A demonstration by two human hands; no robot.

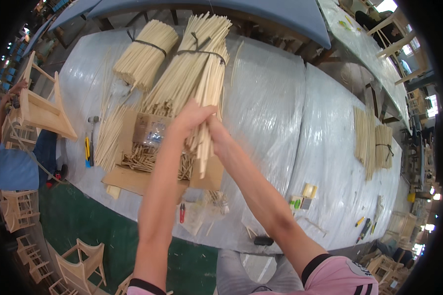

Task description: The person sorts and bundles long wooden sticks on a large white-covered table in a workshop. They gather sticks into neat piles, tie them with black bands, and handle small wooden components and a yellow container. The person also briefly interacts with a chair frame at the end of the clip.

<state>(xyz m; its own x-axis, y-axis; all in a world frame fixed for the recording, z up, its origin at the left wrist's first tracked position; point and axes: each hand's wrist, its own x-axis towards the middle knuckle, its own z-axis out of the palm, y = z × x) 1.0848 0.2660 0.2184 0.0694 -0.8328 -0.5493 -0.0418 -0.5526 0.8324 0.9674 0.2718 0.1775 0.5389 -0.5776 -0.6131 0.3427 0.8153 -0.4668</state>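
Left hand [194,117] and right hand [219,137] are brought tog just abv frame ctr, forearms [157,201] stretched up from the bottom edge, elbows nearly straight. Left is closed round a bunch of pale sticks [205,150]; right is tucked right beside it, fingers mostly hidden, so how far it's closed can't be told tbh. Sticks are held slanted near ctr, lower ends over the open cardboard box [142,183], upper part overlapped w/ the strapped bundle [182,73] at top ctr. Re writing: pale emblem [358,268] is seen on the pink sleeve [327,275], lower right, lettering too small 2 read.
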